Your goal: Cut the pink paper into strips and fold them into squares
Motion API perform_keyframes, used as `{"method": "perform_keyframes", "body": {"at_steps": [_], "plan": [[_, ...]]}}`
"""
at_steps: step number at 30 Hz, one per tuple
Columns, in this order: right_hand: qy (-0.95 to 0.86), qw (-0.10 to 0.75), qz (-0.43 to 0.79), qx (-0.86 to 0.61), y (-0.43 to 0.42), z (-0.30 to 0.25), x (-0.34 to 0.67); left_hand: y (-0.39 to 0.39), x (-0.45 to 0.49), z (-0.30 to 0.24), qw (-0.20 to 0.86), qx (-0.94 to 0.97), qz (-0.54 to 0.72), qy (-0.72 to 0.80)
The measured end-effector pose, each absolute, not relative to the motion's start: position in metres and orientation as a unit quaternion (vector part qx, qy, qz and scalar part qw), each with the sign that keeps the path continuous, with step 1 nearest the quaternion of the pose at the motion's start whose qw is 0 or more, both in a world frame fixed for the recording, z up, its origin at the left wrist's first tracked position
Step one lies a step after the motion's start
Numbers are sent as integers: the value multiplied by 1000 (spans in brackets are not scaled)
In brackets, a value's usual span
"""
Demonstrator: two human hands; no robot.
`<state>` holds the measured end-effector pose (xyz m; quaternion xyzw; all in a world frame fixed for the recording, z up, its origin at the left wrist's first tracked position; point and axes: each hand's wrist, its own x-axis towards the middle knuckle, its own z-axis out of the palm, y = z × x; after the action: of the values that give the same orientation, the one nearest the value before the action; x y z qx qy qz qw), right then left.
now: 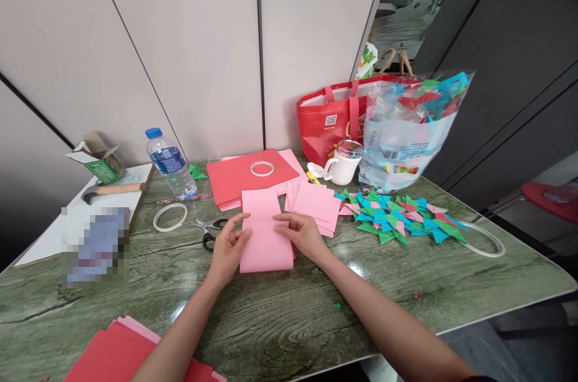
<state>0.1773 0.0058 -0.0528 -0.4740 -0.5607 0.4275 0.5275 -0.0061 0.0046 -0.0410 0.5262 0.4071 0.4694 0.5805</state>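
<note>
A strip of pink paper (266,243) lies in front of me, its near end curled over toward the far part. My left hand (231,246) pinches the paper's left edge between thumb and fingers. On the opposite edge, my right hand (301,236) grips it the same way. Black-handled scissors (210,234) rest just left of my left hand, partly hidden by it. Beyond my right hand is a loose stack of pink paper pieces (318,204). Red paper sheets (235,180) with a tape ring (262,169) on top lie behind the strip.
A water bottle (168,165), a hammer (115,189) and a green box (106,168) stand or lie left. Right are a white mug (343,165), a red bag (316,123), a filled plastic bag (401,141) and many folded paper pieces (397,216). More red paper (117,352) lies near-left.
</note>
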Motion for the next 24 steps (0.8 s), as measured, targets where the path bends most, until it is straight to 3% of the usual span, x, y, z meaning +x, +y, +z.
{"method": "perform_keyframes", "body": {"at_steps": [13,24], "plan": [[-536,531,477,-451,8,-55,178,5,-6,-43,555,536,478,421],[-585,510,438,-454,6,-51,180,4,-4,-43,517,565,462,448]]}}
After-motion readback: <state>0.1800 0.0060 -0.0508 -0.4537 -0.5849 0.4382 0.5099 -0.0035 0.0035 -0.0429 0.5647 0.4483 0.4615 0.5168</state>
